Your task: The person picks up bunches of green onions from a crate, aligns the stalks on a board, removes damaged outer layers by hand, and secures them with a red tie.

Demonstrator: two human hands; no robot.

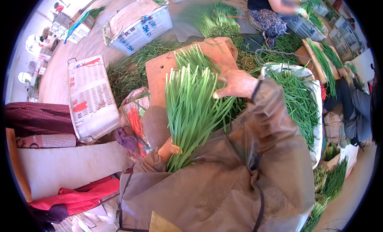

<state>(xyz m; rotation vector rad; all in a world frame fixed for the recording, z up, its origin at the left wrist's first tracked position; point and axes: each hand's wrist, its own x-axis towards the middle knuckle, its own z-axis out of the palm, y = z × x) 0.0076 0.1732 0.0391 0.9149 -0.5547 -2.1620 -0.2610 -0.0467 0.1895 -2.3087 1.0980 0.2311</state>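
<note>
A large bunch of green chives (189,100) lies slanted in front of me, pale cut ends pointing away. My left hand (168,149) is wrapped round its leafy lower part, close to my body. At the bunch's right side is my right hand (238,83), thumb and fingers apart, near the stalks; whether it touches them I cannot tell. Beneath and beyond the bunch is a brown board (159,78), with more chives (195,56) lying on it. The ends of my left fingers are hidden by the leaves.
To the right stands a white crate (318,124) of loose chives. Red strips (135,122) lie in a bag at left, near an overturned white crate (93,98). Loose leaves (129,74) litter the floor. Beyond sit tied bunches (221,22) and a person (269,16); another person (353,108) works at right.
</note>
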